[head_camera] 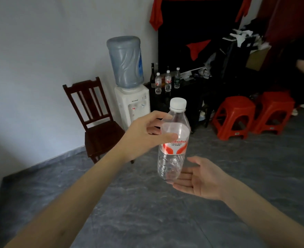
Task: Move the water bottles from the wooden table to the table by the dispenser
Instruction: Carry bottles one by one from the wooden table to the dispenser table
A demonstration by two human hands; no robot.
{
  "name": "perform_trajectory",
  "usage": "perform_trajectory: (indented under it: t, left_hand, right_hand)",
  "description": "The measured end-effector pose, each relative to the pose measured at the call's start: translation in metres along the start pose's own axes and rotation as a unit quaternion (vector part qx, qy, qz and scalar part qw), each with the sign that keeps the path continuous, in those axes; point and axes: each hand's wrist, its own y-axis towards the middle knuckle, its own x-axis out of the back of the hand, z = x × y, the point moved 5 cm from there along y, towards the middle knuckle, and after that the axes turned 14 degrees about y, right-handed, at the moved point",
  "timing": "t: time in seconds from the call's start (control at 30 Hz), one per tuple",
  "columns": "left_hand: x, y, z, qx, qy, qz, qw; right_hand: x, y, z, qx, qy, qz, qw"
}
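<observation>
**Carrying one bottle to the dark table beside the dispenser**

My left hand [144,135] holds the water bottle [172,144] upright by its shoulder, thumb on the near side, fingers wrapped around the far side and showing through the clear plastic just above the red-and-white label. My right hand [199,178] lies open, palm up, fingers spread and loosely together, just under and beside the bottle's base; I cannot tell whether the fingertips actually touch it. The bottle is in mid-air over the grey floor, well short of the table by the dispenser [192,86], which stands beyond my fingers, ahead and slightly to the right.

To do this carry well, I judge I should keep the grip high but firm, since thin plastic squeezes in easily, and let the right palm take the weight from below so the bottle does not swing. I want it upright all the way, then set down in a bare spot beside the standing ones, not against them, so none gets knocked over.

As for contents: the bottle in my fingers is capped white, and looks clear right through; I cannot tell how full it is. Past my fingertips, three capped water bottles [167,81] already stand on the dark table, with a dark glass bottle [152,74] behind them. Left of those, the water dispenser [132,102] carries its big blue jug [125,61] inverted on top; its water level is not readable.
</observation>
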Motion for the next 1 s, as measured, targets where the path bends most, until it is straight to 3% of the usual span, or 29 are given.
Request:
perform_trajectory:
  t: [0.57,1.0]
  left_hand:
    - [-0.039,0.178,0.026,-0.004,-0.003,0.02,1.0]
    - [0.008,0.348,0.113,-0.012,-0.025,0.001,1.0]
  right_hand:
    - [0.035,0.077,0.154,0.021,0.019,-0.033,0.999]
    - [-0.005,0.206,0.295,0.024,0.014,-0.069,0.997]
